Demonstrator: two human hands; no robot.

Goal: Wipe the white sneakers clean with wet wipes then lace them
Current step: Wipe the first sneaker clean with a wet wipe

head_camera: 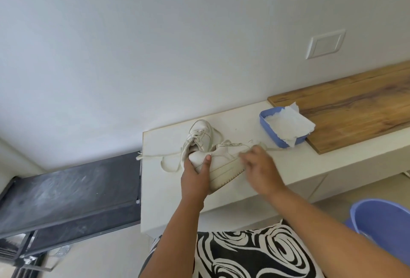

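My left hand [195,175] grips the heel of a white sneaker [221,164], held on its side just above the white counter [159,189]. My right hand [259,166] is at the shoe's toe, blurred; whether it holds a wipe or a lace is unclear. A second white sneaker [200,132] stands behind, against the wall. Loose white laces [155,156] trail left past the counter's edge and right towards the tray. A blue tray [269,132] to the right holds white wipes [288,123].
A wooden board [355,109] lies on the counter at the right, under the tray's far end. A blue bucket [381,217] stands at the lower right beside my patterned lap. A dark dusty surface [71,193] sits left of the counter, lower down.
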